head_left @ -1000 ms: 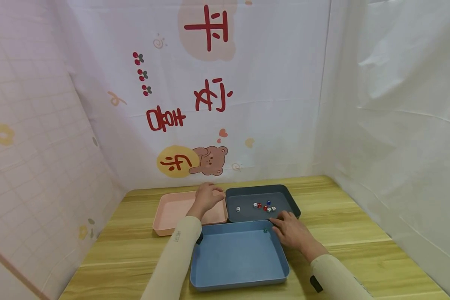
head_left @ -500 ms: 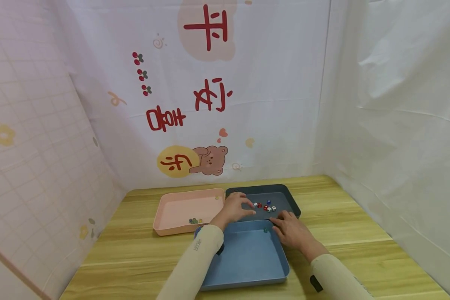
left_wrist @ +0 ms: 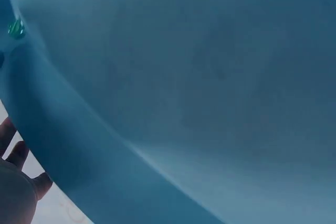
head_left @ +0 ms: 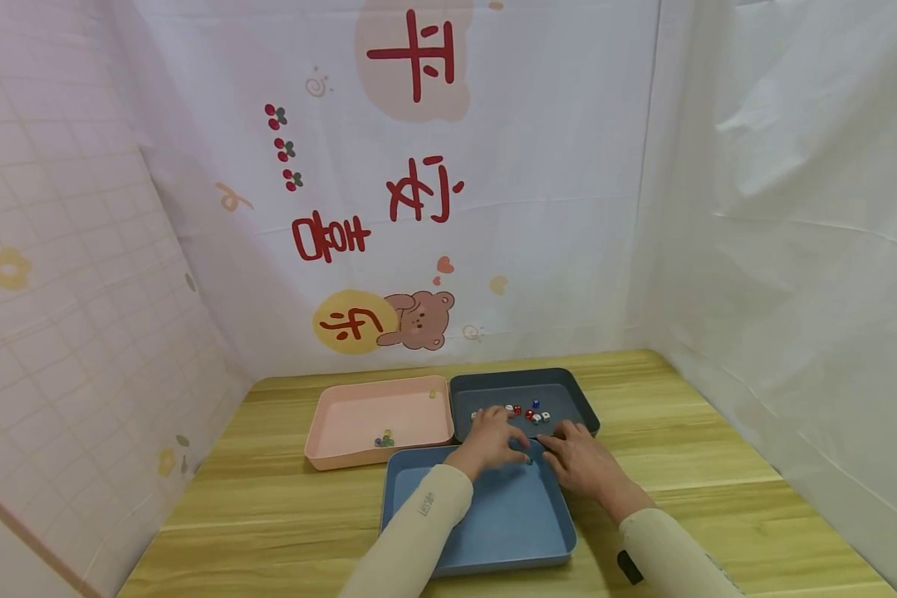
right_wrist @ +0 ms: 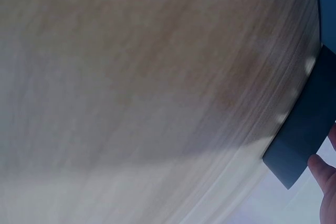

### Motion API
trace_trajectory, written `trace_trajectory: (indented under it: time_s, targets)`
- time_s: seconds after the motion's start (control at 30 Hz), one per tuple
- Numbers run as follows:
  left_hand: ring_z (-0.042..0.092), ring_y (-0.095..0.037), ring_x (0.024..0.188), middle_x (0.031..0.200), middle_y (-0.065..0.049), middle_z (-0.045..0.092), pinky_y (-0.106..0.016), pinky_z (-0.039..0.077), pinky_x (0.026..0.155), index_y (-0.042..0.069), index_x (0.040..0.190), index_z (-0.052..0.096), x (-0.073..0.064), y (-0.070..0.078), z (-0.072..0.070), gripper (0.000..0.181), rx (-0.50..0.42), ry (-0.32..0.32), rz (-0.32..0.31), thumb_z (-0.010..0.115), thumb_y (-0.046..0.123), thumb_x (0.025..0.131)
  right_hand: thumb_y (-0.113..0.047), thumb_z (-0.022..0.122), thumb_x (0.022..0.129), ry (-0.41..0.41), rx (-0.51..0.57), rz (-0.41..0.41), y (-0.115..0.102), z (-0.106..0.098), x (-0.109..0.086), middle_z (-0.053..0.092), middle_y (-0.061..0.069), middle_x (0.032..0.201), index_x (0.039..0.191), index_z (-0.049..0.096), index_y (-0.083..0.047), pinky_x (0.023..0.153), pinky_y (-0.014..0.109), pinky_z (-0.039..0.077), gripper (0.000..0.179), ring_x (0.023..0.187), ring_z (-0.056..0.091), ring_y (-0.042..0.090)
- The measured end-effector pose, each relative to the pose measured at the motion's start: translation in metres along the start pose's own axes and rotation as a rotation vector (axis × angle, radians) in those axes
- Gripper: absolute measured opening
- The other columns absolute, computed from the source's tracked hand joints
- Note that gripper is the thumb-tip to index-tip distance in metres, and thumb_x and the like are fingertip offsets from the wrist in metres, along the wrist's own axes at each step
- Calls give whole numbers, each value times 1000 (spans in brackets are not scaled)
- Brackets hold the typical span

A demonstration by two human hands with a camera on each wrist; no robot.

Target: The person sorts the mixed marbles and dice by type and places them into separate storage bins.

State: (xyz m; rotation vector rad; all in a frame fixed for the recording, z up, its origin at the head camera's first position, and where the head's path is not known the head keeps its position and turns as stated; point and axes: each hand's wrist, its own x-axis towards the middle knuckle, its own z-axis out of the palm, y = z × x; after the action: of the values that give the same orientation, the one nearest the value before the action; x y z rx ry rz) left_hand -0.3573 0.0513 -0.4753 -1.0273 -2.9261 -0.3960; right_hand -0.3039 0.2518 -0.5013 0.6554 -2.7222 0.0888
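Observation:
My left hand [head_left: 492,442] is over the far side of the blue tray [head_left: 504,531], its fingers spread and bent towards a small green glass marble [head_left: 529,461] in the tray's far right corner. In the left wrist view the marble [left_wrist: 16,28] lies in that corner, apart from the fingers of the left hand [left_wrist: 18,184]. My right hand [head_left: 585,461] rests at the meeting edges of the blue tray and the dark grey tray [head_left: 586,407]. In the right wrist view its fingers [right_wrist: 321,171] are at the dark tray's rim.
Several white, red and blue dice [head_left: 536,418] lie in the dark tray. Left of it, the pink tray [head_left: 344,415] bears several glass marbles [head_left: 385,440]. All three trays stand close together on the wooden table [head_left: 224,515], with white cloth walls around.
My left hand has moved right and nearer, from the pink tray across the dark tray to the blue tray's marble. The right hand has stayed in place.

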Motion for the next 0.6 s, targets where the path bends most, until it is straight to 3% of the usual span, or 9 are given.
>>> trace_trajectory:
  time_s: [0.3,0.6]
  targets:
    - [32,-28,142,148,-5,48,-60,22,114,32,105,78,2,6,10,21,68,-28,-6,78,39,85,-24,64,97,23,-6,-15,1,0,0,58,15,107,126,69,-8,81,46,51,34,91,54,30]
    - [36,-26,139,142,-5,52,-60,23,113,32,96,79,-2,6,16,14,82,-24,8,79,40,84,-22,64,97,6,-5,-4,-1,-2,-1,57,15,107,127,68,-7,82,46,50,34,92,53,30]
